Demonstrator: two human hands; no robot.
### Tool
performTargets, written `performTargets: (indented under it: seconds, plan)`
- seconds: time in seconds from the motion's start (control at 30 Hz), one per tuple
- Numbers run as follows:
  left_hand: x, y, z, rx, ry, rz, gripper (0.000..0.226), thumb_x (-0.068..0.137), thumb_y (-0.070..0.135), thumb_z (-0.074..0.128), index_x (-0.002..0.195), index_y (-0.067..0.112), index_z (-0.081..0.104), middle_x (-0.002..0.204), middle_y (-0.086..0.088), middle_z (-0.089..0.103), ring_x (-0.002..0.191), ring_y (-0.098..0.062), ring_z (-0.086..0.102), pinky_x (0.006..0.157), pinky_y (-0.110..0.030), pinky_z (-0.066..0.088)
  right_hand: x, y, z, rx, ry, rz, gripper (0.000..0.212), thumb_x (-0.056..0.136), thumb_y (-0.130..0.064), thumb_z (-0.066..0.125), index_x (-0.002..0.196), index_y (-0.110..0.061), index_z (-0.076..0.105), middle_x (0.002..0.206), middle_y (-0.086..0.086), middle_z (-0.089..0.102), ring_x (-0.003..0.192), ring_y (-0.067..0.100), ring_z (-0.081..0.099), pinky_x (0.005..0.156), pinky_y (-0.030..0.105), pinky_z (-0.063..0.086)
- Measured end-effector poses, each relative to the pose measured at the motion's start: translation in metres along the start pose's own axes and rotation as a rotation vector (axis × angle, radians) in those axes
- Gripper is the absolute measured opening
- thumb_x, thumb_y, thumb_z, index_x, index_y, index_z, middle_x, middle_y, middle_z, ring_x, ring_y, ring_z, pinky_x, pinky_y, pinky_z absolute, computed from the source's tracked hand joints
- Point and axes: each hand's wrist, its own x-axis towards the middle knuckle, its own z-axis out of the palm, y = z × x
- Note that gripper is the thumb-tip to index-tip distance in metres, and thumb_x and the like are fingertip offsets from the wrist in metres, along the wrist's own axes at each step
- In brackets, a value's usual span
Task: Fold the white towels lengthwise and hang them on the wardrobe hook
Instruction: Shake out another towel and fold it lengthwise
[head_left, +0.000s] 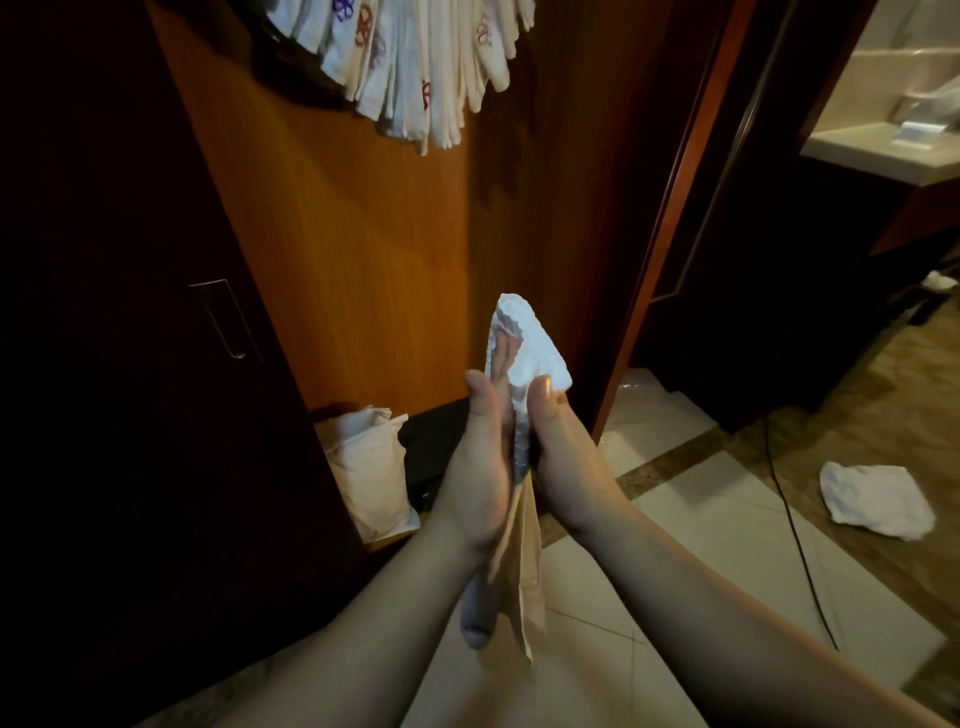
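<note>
White towel (530, 353) is held upright between both hands before the wardrobe panel (363, 260). Left hand (480, 462) lies flat against it, fingers straight; right hand (563, 457) grasps it, thumb pinching. Judged light, limp, non-slippery; best taken at the folded top edge.

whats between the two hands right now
A white towel, folded narrow, is pressed between the left hand and right hand; its ends stick out above and below, as the head view shows.
</note>
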Motion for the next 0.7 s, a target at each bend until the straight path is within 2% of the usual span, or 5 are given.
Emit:
performTargets:
  seconds: [0.17,0.37,0.47,0.53,0.7]
  plan:
    - [0.005,0.014,-0.003,-0.105,-0.142,0.009,0.092,0.082,0.069,0.014,0.158,0.018,0.027,0.161,-0.009,0.032,0.149,-0.024,0.030,0.123,-0.050,0.022,0.003,-0.007,-0.006,-0.154,0.024,-0.056,0.013,0.088,-0.066,0.047,0.086,-0.067,0.060,0.091,-0.016,0.068,0.083,-0.005,0.066,0.068,0.010,0.050]
    - [0.018,0.014,-0.016,-0.079,-0.177,0.154,0.076,0.090,0.074,0.018,0.141,0.030,0.053,0.157,0.012,0.041,0.144,-0.006,0.037,0.121,-0.036,0.030,0.008,-0.017,-0.022,-0.119,0.065,-0.070,0.030,0.097,-0.060,0.034,0.098,-0.065,0.064,0.101,-0.026,0.071,0.098,-0.006,0.066,0.074,0.004,0.047]
    - [0.029,0.020,-0.027,0.207,0.121,0.335,0.048,0.096,0.062,0.038,0.125,0.034,0.065,0.132,0.028,0.059,0.123,0.009,0.052,0.092,-0.009,0.046,0.015,-0.027,-0.037,-0.189,0.069,-0.081,0.044,0.092,-0.070,0.029,0.107,-0.048,0.063,0.107,-0.026,0.069,0.100,-0.006,0.065,0.078,0.008,0.049]
    - [0.040,0.032,-0.035,0.317,0.287,0.353,0.036,0.091,0.058,0.059,0.122,0.040,0.056,0.126,0.024,0.058,0.117,0.006,0.054,0.082,-0.010,0.046,0.018,-0.036,-0.045,-0.250,0.040,-0.102,0.047,0.087,-0.077,0.028,0.105,-0.048,0.059,0.106,-0.031,0.066,0.099,-0.009,0.064,0.078,0.007,0.048]
    - [0.065,0.059,-0.051,0.244,-0.070,0.167,0.041,0.080,0.037,0.076,0.117,0.023,0.067,0.113,0.006,0.074,0.108,-0.016,0.069,0.079,-0.022,0.056,0.029,-0.061,-0.059,-0.319,-0.003,-0.154,0.041,0.092,-0.067,0.031,0.102,-0.044,0.063,0.104,-0.031,0.069,0.098,-0.007,0.066,0.079,0.009,0.049]
